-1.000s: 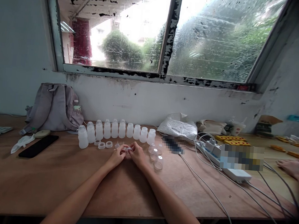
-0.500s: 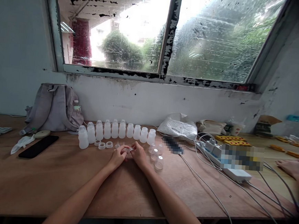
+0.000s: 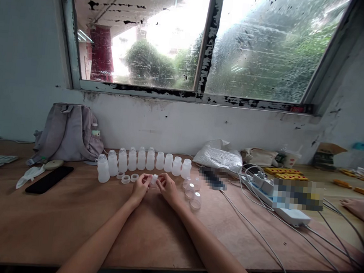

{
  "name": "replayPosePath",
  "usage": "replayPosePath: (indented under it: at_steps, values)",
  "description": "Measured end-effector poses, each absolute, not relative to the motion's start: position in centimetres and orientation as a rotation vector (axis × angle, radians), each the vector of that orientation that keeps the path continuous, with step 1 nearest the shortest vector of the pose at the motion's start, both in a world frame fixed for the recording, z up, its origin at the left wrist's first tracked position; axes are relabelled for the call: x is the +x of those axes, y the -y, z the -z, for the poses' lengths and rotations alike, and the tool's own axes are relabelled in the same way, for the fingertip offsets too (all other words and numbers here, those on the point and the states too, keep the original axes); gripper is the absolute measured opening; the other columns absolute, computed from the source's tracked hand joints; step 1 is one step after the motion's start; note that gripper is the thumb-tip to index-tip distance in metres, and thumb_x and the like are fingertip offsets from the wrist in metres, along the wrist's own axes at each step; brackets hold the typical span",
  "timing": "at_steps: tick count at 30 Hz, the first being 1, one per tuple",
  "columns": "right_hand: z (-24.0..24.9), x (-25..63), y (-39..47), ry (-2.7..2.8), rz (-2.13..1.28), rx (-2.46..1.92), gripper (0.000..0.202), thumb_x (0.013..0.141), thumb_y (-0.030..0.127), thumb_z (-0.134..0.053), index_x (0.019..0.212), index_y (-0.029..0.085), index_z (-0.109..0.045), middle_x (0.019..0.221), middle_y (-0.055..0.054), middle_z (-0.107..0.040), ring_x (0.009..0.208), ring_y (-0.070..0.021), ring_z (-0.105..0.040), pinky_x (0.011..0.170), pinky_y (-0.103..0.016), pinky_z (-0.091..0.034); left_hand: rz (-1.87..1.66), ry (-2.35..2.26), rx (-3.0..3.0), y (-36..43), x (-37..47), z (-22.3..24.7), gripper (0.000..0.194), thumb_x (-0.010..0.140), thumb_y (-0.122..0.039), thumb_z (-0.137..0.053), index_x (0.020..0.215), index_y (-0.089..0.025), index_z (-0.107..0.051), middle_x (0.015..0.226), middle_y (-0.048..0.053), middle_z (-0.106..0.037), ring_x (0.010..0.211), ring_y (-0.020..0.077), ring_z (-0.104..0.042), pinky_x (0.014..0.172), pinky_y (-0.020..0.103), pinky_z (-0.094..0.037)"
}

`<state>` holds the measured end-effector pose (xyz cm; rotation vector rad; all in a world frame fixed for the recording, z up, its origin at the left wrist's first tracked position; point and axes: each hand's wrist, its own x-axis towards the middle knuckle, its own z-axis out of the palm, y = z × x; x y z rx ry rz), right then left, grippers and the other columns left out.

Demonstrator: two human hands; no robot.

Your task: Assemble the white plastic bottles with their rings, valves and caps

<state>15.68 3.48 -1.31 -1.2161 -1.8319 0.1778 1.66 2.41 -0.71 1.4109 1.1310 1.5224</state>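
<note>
Between the fingertips of my two hands is a small translucent white bottle ring, tilted on its side; whether a teat sits in it I cannot tell. My left hand pinches its left side, and my right hand has its fingers closed at the right side. Just behind stands a curved row of frosted baby bottles; those on the left wear clear domed caps, those on the right are uncapped. Several loose rings lie left of my hands. Clear dome caps sit in a cluster to the right.
A black phone and a grey backpack are at the left. A silvery plastic bag lies by the wall. At the right are a white power strip, trailing cables and another person's hand.
My hands have raised and turned the ring, so it shows more plainly between the fingertips. The whole view has shifted slightly.
</note>
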Motion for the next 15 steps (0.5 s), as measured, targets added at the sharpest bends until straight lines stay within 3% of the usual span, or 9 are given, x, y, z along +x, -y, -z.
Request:
replayPosePath:
  at_steps: [6, 15]
  values:
    - [-1.4, 15.4, -9.1, 1.797, -0.124, -1.404, 0.042, 0.079, 0.02, -0.043, 0.121, 0.019, -0.038, 0.084, -0.007, -0.06, 0.075, -0.0202, -0.057, 0.063, -0.028, -0.039, -1.754, -1.273, 1.198, -3.8, -0.5, 0.6, 0.039, 0.072, -0.05, -0.048, 0.086, -0.015, -0.054, 0.065, 0.001, -0.053, 0.053, 0.0113, -0.053, 0.039, 0.018, -0.038]
    - [-4.0, 14.6, -13.6, 1.874, -0.1, -1.548, 0.031, 0.075, 0.015, -0.052, 0.106, 0.015, -0.048, 0.08, -0.011, -0.061, 0.074, -0.0234, -0.057, 0.06, -0.028, -0.035, -1.794, -1.331, 1.118, -4.5, -1.3, 1.1, 0.037, 0.072, -0.049, -0.046, 0.083, -0.015, -0.055, 0.069, 0.001, -0.055, 0.053, 0.0114, -0.053, 0.038, 0.018, -0.038]
